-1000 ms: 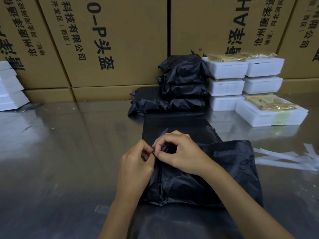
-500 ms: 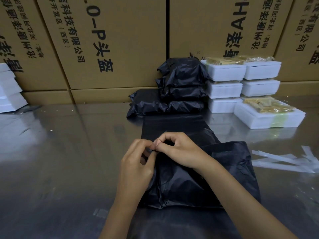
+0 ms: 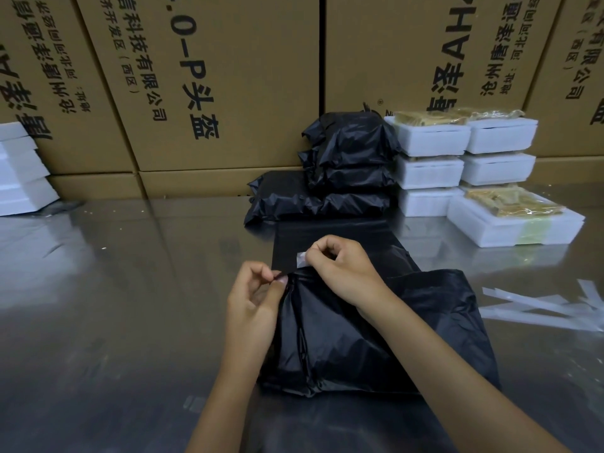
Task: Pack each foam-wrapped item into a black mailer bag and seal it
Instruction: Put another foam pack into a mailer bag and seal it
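A filled black mailer bag (image 3: 376, 338) lies on the steel table in front of me. My left hand (image 3: 253, 299) pinches the bag's flap corner at its upper left. My right hand (image 3: 340, 268) pinches a white adhesive liner strip (image 3: 301, 258), lifted a little off the flap. Flat empty mailer bags (image 3: 330, 237) lie just beyond. Sealed black parcels (image 3: 346, 165) are stacked at the back. White foam-wrapped items (image 3: 457, 158) stand in stacks to the right, with one more (image 3: 516, 220) nearer.
Large printed cardboard cartons (image 3: 202, 86) form a wall behind the table. More white foam pieces (image 3: 23, 171) sit at the far left. Several peeled white liner strips (image 3: 539, 305) lie on the table at right. The steel tabletop (image 3: 114, 305) is shiny.
My two hands have drawn apart: the right hand has pulled the white liner strip up and away from the flap, while the left keeps pinching the flap corner.
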Demonstrator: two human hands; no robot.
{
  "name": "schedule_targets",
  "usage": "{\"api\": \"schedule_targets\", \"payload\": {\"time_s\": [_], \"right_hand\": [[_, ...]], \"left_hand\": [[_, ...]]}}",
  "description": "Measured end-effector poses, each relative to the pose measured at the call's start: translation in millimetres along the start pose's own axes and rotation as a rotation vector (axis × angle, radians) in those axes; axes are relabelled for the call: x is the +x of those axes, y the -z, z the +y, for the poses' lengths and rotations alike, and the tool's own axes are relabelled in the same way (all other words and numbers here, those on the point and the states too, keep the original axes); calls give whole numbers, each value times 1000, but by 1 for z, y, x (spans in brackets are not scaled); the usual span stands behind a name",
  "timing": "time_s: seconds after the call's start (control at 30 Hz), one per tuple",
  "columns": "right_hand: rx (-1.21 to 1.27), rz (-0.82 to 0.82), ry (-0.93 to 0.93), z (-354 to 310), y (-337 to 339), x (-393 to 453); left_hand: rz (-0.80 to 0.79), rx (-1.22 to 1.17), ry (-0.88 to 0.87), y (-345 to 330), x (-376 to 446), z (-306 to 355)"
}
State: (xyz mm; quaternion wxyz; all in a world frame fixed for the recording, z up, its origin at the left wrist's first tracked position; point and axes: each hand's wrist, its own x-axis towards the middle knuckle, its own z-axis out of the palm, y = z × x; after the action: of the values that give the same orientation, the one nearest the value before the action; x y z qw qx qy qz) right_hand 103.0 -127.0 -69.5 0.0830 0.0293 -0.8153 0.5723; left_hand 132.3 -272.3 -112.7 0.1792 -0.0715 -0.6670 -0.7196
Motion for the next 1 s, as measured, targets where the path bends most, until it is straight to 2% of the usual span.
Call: {"api": "schedule_targets", "payload": {"time_s": [0.13, 0.23, 0.4, 0.6, 0.67, 0.8, 1.0], "right_hand": [[12, 21, 39, -3, 1, 1], [-18, 42, 65, -4, 0, 5], [-167, 60, 113, -4, -5, 11], [-365, 205, 223, 3, 5, 12], [-300, 269, 145, 4, 15, 15], [51, 345, -51, 4, 35, 18], [401, 331, -124, 1, 54, 19]], "left_hand": [[-24, -113, 195, 4, -1, -4], [11, -106, 256, 4, 0, -6], [105, 143, 219, 0, -2, -15], [27, 392, 266, -12, -4, -26], [-31, 484, 262, -15, -7, -27], [-69, 656, 239, -18, -10, -31], [-150, 817, 283, -23, -6, -22]]}}
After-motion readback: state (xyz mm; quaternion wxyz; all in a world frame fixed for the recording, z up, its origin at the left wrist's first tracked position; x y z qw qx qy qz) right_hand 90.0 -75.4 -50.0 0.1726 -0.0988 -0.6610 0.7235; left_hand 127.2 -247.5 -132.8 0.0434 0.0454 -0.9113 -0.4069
